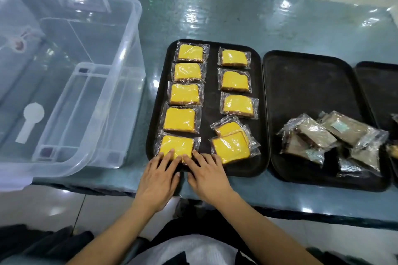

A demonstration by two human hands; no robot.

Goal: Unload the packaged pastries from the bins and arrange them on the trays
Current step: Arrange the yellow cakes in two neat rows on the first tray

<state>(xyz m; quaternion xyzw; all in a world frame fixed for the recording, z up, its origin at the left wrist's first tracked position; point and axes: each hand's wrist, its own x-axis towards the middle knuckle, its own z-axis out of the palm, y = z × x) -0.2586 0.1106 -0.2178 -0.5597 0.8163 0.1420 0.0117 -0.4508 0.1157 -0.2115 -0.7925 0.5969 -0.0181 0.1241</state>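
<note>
Both hands, left (158,175) and right (207,173), fingers flat, pressing nearest yellow pastry (177,146) at tray's (261,157) seven o'clock; arranging step; next, probably straighten overlapped pair (232,143) at five o'clock.

Both bare forearms entering from bottom of frame, converging toward lower centre. Left hand (158,175) palm down, fingers straight and slightly spread, fingertips (171,153) pressed flat. Right hand (207,175) palm down just beside it, fingers extended and angled up-left, index fingertip almost meeting left hand's fingertips. Thumbs tucked toward each other, nearly touching between the hands. Wrists level, no curl in either hand. Right forearm running off lower right, left off lower left.
</note>
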